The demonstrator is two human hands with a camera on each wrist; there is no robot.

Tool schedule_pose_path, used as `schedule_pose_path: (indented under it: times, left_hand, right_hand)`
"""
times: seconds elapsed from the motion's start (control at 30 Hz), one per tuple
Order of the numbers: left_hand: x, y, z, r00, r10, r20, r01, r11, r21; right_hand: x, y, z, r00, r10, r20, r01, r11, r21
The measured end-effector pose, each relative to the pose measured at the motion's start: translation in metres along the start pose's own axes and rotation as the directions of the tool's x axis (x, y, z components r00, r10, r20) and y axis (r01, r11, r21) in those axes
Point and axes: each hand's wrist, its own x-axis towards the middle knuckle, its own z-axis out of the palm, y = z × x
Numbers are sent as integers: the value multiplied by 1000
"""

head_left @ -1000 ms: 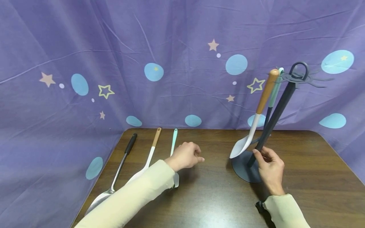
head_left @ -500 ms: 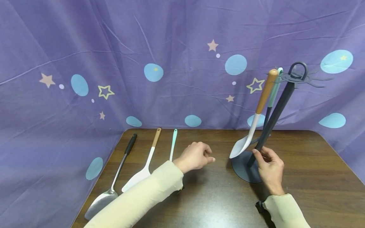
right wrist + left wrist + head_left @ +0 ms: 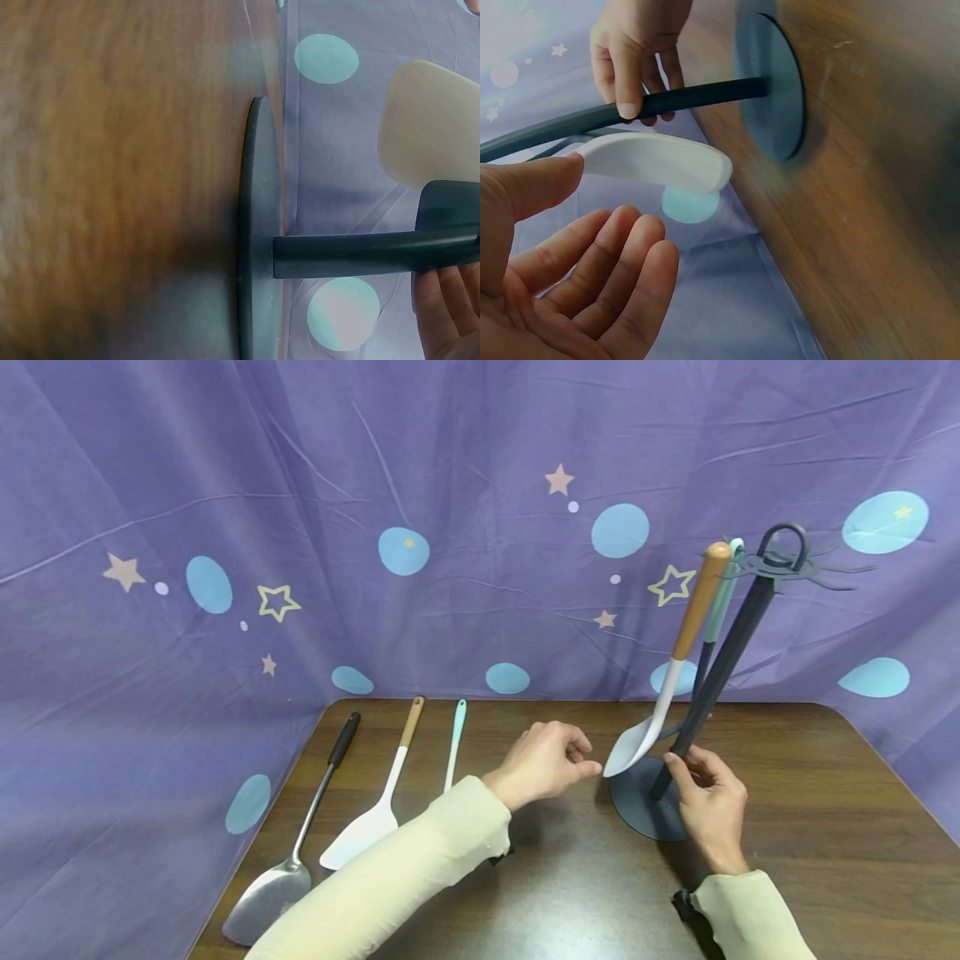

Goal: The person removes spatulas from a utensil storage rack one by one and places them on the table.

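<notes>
A dark utensil stand with a round base and a ring of hooks at its top stands on the right of the table. My right hand grips its pole low down, as the left wrist view also shows. From the hooks hang a white turner with a wooden handle and, behind it, a utensil with a green handle, its dark head mostly hidden. My left hand holds nothing, thumb apart from loosely bent fingers. Its fingertips come close to the white turner's blade, left of the stand.
On the table's left lie a steel turner with a black handle, a white turner with a wooden-coloured handle, and a mint-handled utensil partly covered by the left sleeve. A purple curtain hangs behind the table.
My left hand has moved right from above the mint-handled utensil towards the hanging white turner, uncovering more of the tools on the left. The right hand and stand have stayed put.
</notes>
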Motion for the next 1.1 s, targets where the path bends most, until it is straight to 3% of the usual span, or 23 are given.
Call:
schedule_pose_path:
  times: [0.27, 0.53, 0.7, 1.1]
  left_hand:
    - [6, 9, 6, 997, 69, -36, -70, 997, -19]
    - [12, 21, 11, 984, 138, -116, -151, 981, -120]
    - [18, 29, 14, 970, 166, -178, -199, 963, -184]
    - [40, 45, 20, 961, 166, -222, -240, 899, -366]
  right_hand:
    - [0, -1, 0, 1000, 10, 1, -10, 1000, -11]
    - [0, -1, 0, 1000, 5, 2, -5, 1000, 0]
    - [-1, -2, 1, 1000, 5, -15, -5, 1000, -6]
    - [-1, -1, 0, 1000, -2, -13, 2, 1000, -15]
